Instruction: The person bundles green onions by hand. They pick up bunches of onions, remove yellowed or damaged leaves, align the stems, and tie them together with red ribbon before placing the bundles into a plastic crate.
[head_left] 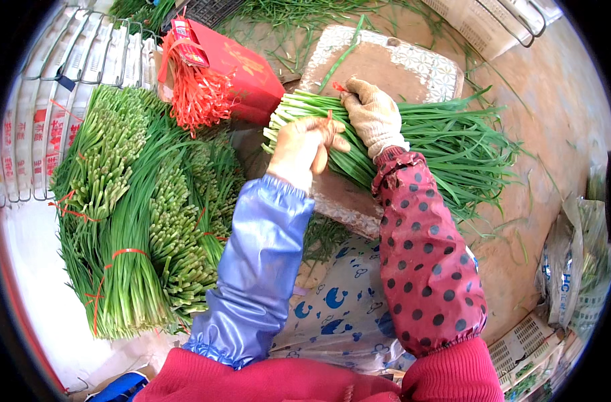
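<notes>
A bundle of long green garlic chives (446, 135) lies across a worn wooden board (380, 55), its pale cut stems towards the left. My left hand (308, 145), gloved, is at the stem end with its fingers bent around a thin red tie strip that passes near the fingertips. Gloved in knitted fabric, my right hand (373, 113) rests on top of the bundle just right of the left hand, and a bit of red strip shows at its fingertips. How the strip runs beneath the bundle is hidden.
Tied chive bundles (134, 271) are piled at the left beside a wire rack (84, 50). A red box (240, 65) with a bunch of red tie strips (200, 95) stands behind the left hand. Plastic bags (577, 261) lie at the right; loose leaves are scattered behind the board.
</notes>
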A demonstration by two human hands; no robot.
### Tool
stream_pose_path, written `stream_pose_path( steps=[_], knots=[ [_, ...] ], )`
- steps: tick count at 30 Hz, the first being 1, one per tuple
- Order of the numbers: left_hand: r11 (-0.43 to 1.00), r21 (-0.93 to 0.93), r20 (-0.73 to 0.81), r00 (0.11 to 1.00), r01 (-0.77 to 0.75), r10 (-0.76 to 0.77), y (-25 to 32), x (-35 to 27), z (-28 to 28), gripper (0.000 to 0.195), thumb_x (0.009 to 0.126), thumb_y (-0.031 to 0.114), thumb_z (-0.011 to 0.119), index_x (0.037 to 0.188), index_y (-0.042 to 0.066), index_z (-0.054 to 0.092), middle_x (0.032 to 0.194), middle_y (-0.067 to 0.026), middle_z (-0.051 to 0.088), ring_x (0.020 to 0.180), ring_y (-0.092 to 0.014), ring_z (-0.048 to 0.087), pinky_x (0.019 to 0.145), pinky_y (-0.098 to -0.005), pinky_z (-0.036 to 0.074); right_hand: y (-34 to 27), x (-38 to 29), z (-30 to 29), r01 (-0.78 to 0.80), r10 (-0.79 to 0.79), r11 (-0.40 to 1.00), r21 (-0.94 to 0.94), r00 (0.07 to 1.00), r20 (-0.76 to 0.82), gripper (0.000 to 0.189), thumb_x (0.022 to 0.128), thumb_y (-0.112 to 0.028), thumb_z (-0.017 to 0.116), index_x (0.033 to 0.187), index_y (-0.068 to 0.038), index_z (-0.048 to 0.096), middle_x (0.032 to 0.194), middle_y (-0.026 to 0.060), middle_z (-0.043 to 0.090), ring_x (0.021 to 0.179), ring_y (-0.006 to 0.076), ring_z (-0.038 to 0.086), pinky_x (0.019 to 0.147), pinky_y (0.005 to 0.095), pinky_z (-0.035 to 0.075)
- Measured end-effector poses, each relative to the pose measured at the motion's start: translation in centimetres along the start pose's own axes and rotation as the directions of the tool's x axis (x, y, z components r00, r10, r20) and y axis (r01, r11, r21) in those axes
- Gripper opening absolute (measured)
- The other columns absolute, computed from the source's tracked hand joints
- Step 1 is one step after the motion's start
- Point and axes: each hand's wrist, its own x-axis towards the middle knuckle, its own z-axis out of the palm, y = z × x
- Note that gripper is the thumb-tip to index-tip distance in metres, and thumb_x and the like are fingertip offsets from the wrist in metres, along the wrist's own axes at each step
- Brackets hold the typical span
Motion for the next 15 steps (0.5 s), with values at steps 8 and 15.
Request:
stream_pose_path(
  steps=[8, 15],
  knots=[
    [0.996, -0.003, -0.076, 0.993, 0.089, -0.089, 0.0, 4.1, 0.4, 0.017, 0.072, -0.001, 0.054, 0.085, -0.004, 0.065, 0.07, -0.0191, 0.068, 0.036, -0.014, 0.041, 0.034, -0.0276, 0.029, 0.4, -0.1, -0.2, -0.068, 0.054, 0.99, 0.126, 0.992, 0.114, 0.021, 0.078, -0.024, 0.063, 0.093, -0.01, 0.068, 0.087, 0.0141, 0.067, 0.088, 0.032, 0.065, 0.077, 0.0385, 0.049],
    [0.977, 0.033, -0.174, 0.964, 0.209, -0.2, 0.5, 5.2, 1.3, 0.011, 0.084, 0.011, 0.058, 0.089, 0.003, 0.064, 0.073, -0.0168, 0.068, 0.035, -0.009, 0.031, 0.034, -0.0264, 0.021, 0.5, -0.4, -0.5, -0.109, 0.08, 0.975, 0.193, 0.986, 0.149, 0.022, 0.079, -0.024, 0.062, 0.094, -0.01, 0.069, 0.088, 0.0129, 0.068, 0.088, 0.029, 0.065, 0.078, 0.0359, 0.05]
  ],
)
